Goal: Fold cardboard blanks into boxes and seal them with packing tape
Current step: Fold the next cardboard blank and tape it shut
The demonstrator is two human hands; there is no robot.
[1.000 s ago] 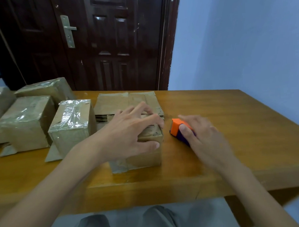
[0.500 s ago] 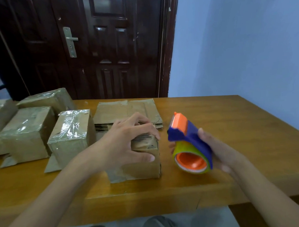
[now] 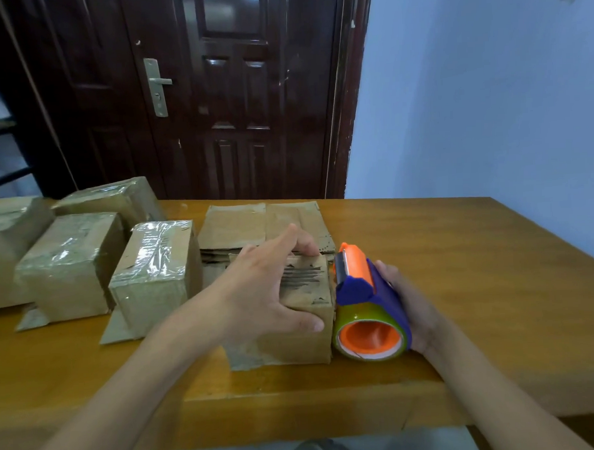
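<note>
I find no text, label, brand, number or sign that can be read anywhere in my view. The dark marks on top of the cardboard box (image 3: 305,285) under my left hand (image 3: 258,294) are torn streaks, not print. The orange and blue tape dispenser (image 3: 367,303) in my right hand (image 3: 411,308) carries no lettering that I can make out. The taped boxes (image 3: 154,268) on the table (image 3: 461,285) show glare only.
</note>
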